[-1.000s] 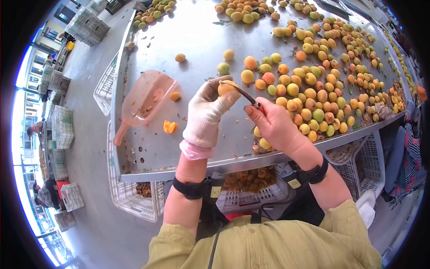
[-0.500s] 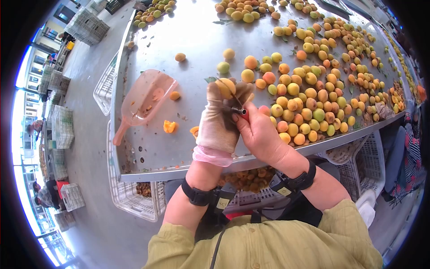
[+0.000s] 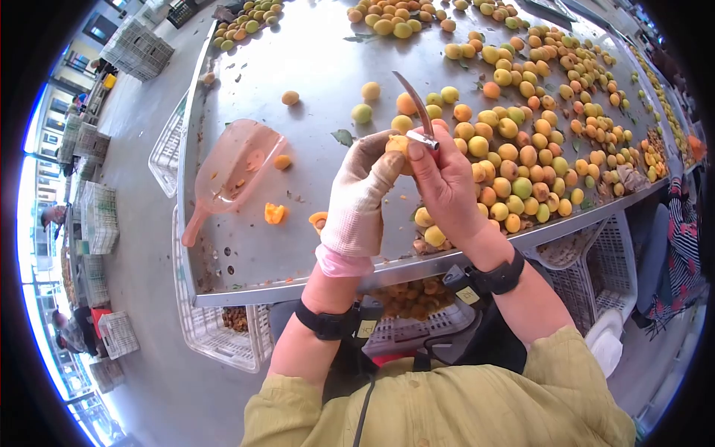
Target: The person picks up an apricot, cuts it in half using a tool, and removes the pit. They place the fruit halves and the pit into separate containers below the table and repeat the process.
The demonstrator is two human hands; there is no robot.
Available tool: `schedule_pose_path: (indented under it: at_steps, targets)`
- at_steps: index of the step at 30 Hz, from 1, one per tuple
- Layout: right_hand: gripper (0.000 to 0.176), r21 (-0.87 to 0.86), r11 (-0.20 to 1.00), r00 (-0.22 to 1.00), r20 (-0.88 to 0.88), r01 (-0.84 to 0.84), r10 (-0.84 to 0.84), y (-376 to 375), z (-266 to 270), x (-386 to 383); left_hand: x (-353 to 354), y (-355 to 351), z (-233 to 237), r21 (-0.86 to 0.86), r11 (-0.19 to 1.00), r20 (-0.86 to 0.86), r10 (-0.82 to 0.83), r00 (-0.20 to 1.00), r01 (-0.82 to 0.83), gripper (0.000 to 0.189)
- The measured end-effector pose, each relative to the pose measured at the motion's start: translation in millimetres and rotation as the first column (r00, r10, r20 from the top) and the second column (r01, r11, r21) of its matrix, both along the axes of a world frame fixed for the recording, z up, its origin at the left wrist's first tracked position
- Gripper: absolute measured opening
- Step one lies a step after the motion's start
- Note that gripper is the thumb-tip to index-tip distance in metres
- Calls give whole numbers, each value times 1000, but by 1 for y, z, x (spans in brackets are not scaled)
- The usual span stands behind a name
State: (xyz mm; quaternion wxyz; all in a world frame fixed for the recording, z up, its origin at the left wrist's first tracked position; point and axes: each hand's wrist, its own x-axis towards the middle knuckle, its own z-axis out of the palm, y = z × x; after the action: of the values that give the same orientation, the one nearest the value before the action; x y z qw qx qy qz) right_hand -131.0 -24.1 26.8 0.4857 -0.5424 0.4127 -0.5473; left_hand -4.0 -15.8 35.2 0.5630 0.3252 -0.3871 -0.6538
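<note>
Apricot (image 3: 398, 144) over metal table (image 3: 313, 82), crates (image 3: 137, 49), grey floor (image 3: 149, 238)

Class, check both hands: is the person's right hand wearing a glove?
No, the right hand shows bare skin, while the left hand wears a pale glove.

Gloved left grip (image 3: 361, 186) curled beside bare right grip (image 3: 448, 179), forearms (image 3: 337, 289) angled inward

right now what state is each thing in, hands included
Left hand: gloved, gripping the held fruit
Right hand: bare, gripping the curved knife
Curved knife: blade exposed
Pink scoop: lying on the table, scraps inside
Cut fruit: open, on the table
Gathered fruits: loose, mostly whole
</note>
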Motion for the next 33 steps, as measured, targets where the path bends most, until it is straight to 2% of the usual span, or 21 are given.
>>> schedule_pose_path:
  at_steps: [2,3,8,12,14,15,17,18,20,21,22,23,24,26,27,28,29,30,31,32,33]
  targets:
    - [35,-171,981,981,-154,89,-115,-1,1,2,-4,3,2,-27,999,65,26,998,-24,38]
    - [40,-267,957,921,-333,113,-201,-1,-1,0,-7,6,4,55,994,-28,101,995,-99,36]
    - [42,-298,954,872,-456,41,-180,11,-3,17,-8,3,-26,284,893,-133,396,909,-348,27]
    - [34,-320,945,946,-280,69,-164,15,-6,34,-8,9,-8,138,900,-89,427,900,-414,22]
    - [28,-118,989,976,-190,86,-108,17,-2,40,-7,10,-1,80,885,-5,460,888,-459,21]
    - [28,-117,989,976,-190,85,-106,17,-5,45,-6,9,1,18,870,78,491,868,-493,21]
    - [27,105,994,985,168,28,-46,14,-15,52,-5,6,0,-66,854,170,519,838,-516,22]
    - [27,107,994,985,168,29,-47,14,-13,53,-4,5,-1,-148,839,257,545,798,-524,22]
    - [29,326,941,901,430,-96,-57,13,-5,54,2,2,-3,-158,841,281,540,793,-517,22]
    - [29,326,941,901,429,-96,-57,12,-3,53,7,-2,-5,-479,770,428,624,654,-422,20]
    - [30,481,845,851,521,-233,-62,10,-2,50,9,-4,-4,-728,648,500,725,474,-223,19]
    - [32,598,709,793,602,-374,-91,9,-2,47,8,-1,-2,-799,594,505,745,436,-89,18]
    - [32,599,709,793,602,-373,-91,7,-4,39,4,-3,-5,-845,526,422,763,489,-91,18]
    - [35,541,523,679,727,-659,102,4,-7,22,5,4,-5,-421,803,324,568,757,-422,25]
    - [38,539,498,640,767,-680,44,3,-4,26,7,1,-2,-425,801,321,569,757,-422,25]
    - [38,535,502,639,768,-679,46,2,-3,25,13,-4,2,-108,827,116,562,819,-552,31]
    - [37,490,530,601,797,-692,49,1,-1,25,19,-8,5,235,797,-94,589,803,-557,38]
    - [36,445,556,564,824,-702,53,1,1,24,24,-10,0,234,798,-94,587,804,-555,38]
    - [36,446,556,565,823,-701,53,1,2,23,29,-12,-9,328,845,-166,492,854,-423,43]
    - [34,474,597,636,768,-648,80,0,4,22,32,-14,-16,407,870,-248,397,883,-277,49]
    - [33,495,637,701,706,-591,102,0,5,21,28,-15,-12,486,835,-280,427,860,-257,51]
